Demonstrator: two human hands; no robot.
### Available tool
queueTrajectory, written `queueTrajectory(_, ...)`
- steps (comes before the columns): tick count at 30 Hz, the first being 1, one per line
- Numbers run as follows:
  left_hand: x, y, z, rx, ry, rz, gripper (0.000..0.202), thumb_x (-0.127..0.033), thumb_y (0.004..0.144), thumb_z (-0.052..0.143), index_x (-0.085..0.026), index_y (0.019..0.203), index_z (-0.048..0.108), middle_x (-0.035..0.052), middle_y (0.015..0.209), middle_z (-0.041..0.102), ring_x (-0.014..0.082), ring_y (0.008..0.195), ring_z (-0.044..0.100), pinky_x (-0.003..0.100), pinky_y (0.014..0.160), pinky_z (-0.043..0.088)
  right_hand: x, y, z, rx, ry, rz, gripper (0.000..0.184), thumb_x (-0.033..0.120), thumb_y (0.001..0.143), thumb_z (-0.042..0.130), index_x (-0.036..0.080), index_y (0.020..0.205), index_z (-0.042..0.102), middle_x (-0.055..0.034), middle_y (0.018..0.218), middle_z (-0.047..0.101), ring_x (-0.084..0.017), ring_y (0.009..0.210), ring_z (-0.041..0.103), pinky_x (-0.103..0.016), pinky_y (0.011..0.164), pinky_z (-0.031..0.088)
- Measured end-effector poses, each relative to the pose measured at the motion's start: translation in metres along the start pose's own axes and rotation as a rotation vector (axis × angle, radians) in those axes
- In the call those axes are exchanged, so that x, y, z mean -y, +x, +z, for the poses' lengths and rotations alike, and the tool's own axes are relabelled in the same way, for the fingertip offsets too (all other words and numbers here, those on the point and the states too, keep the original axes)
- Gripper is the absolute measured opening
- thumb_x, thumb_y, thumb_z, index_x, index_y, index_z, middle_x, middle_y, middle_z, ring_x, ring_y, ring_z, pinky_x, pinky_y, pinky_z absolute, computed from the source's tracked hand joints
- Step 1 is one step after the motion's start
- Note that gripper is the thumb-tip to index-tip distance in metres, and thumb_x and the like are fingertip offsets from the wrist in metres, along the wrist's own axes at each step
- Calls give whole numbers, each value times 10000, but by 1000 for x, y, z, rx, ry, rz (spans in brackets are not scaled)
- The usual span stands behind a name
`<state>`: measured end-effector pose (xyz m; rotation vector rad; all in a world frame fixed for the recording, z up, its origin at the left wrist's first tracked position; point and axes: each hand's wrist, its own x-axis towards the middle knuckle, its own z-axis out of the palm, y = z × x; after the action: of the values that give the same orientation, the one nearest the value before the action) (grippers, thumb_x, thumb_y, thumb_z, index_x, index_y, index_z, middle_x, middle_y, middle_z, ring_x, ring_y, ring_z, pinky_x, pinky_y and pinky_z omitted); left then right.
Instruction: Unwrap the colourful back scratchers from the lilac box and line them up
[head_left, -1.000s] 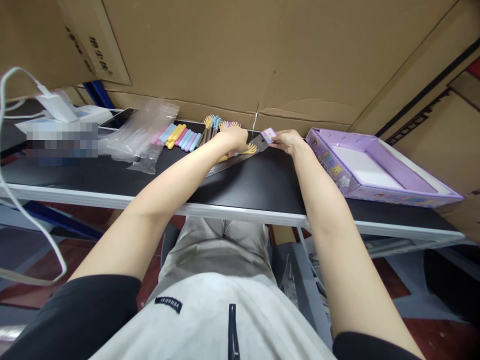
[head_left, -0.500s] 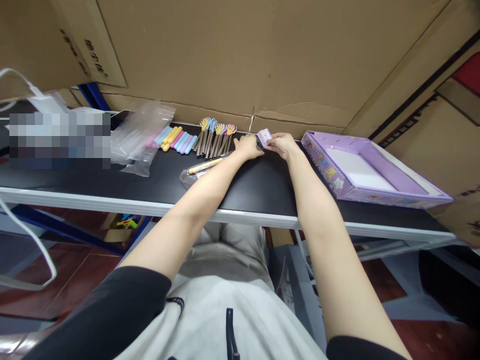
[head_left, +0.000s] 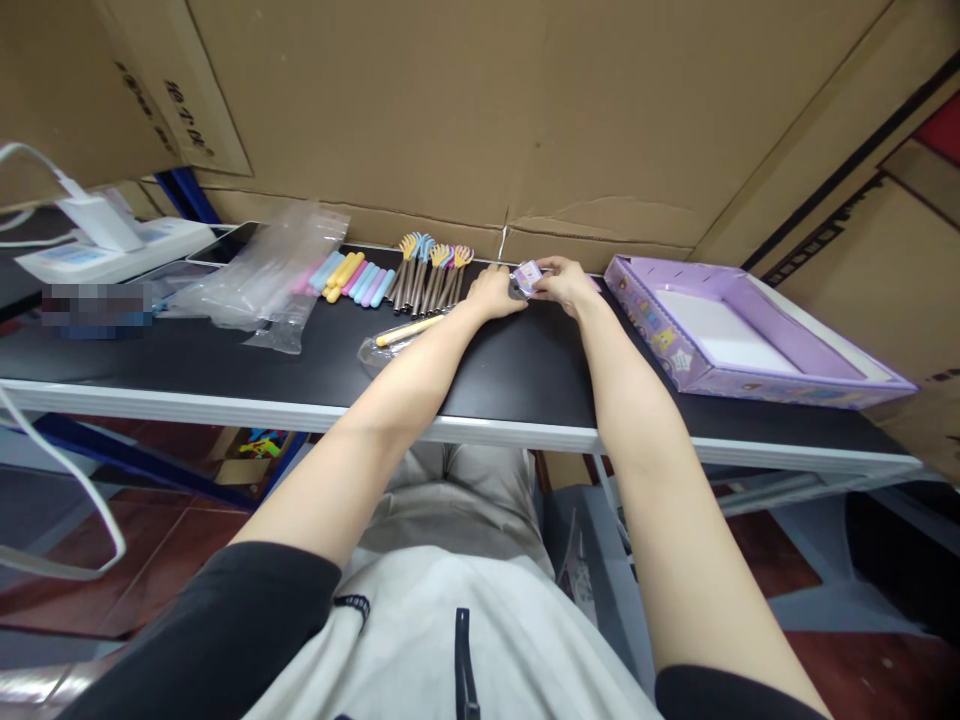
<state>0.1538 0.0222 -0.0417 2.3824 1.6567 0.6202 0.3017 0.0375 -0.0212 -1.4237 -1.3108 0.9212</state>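
Observation:
Both my hands meet at the far side of the black table (head_left: 247, 365). My left hand (head_left: 495, 292) and my right hand (head_left: 564, 281) pinch the purple header card (head_left: 528, 277) at the top of a clear bag (head_left: 401, 338). The bag lies flat toward the left and holds a yellow-handled utensil. Just behind my left hand a row of small forks (head_left: 433, 272) with coloured heads lies on the table. Left of them sit several pastel handles (head_left: 351, 276).
A purple cardboard box tray (head_left: 750, 340) lies open at the right. A heap of clear plastic bags (head_left: 270, 272) lies at the left, beside a white power strip with a charger (head_left: 105, 240). Brown cardboard (head_left: 480, 110) walls the back.
My left hand slid right along the bag from the utensil's head to the header card, uncovering the fork row. The bag with the utensil now lies flat on the table.

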Motion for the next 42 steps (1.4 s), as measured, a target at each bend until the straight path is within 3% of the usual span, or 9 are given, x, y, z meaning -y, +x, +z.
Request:
queueTrajectory(5, 5, 4, 3, -30, -18, 23, 684, -384, 906, 766, 12, 1435, 587, 268, 1474, 596, 367, 1369, 599, 359, 1128, 484, -2, 0, 1, 18, 28, 9, 457, -213, 698, 585, 135, 975, 694, 60, 657, 597, -88, 581, 595, -196, 562, 593)
queueTrajectory(10, 8, 6, 7, -40, -18, 36, 657, -382, 906, 761, 15, 1407, 612, 276, 1445, 613, 372, 1335, 621, 361, 1102, 496, -1, -2, 3, 58, -12, 5, 350, -186, 777, 554, 106, 881, 716, -6, 791, 708, -79, 606, 619, -169, 506, 537)
queueTrajectory(13, 9, 9, 10, -66, -35, 30, 634, -364, 885, 783, 5, 1379, 635, 272, 1419, 632, 376, 1324, 624, 370, 1091, 498, 2, -6, 6, 19, -67, 26, 269, -105, 887, 571, 117, 780, 679, -14, 709, 671, -73, 564, 585, -169, 503, 517)
queueTrajectory(19, 13, 16, 11, -65, -139, 4, 518, -370, 911, 775, -16, 1279, 691, 269, 1369, 671, 366, 1250, 665, 363, 1014, 521, 7, -9, 8, -4, -84, 100, 363, -51, 949, 598, 158, 656, 547, 15, 575, 555, -66, 499, 533, -168, 490, 480)
queueTrajectory(25, 11, 19, 6, -45, -259, -108, 291, -215, 1076, 510, -48, 1165, 731, 240, 1305, 729, 311, 1237, 683, 354, 1030, 490, 7, -3, 2, -2, -37, 92, 320, -90, 927, 596, 137, 704, 565, 9, 589, 571, -71, 530, 554, -161, 516, 480)
queueTrajectory(32, 15, 23, 9, -95, -440, -179, 211, -109, 1010, 521, -136, 893, 695, 171, 1169, 779, 266, 1128, 705, 358, 1016, 505, 2, 7, 2, -47, -20, 11, 203, -90, 909, 593, 85, 868, 688, -15, 671, 643, -74, 544, 564, -181, 547, 489)
queueTrajectory(37, 18, 24, 12, -131, -559, -173, 255, -87, 958, 530, -178, 725, 580, 163, 1056, 778, 266, 1059, 706, 389, 1016, 509, -3, 8, -1, 47, -19, -44, 195, -119, 766, 713, 74, 794, 703, -30, 732, 706, -67, 589, 578, -174, 565, 462)
queueTrajectory(42, 21, 27, 14, -157, -665, -159, 295, -52, 902, 536, -184, 638, 534, 103, 871, 735, 236, 959, 679, 380, 987, 512, 3, 0, -3, 100, 33, -22, 223, -119, 784, 679, 95, 722, 675, -7, 649, 650, -55, 547, 537, -173, 542, 406)
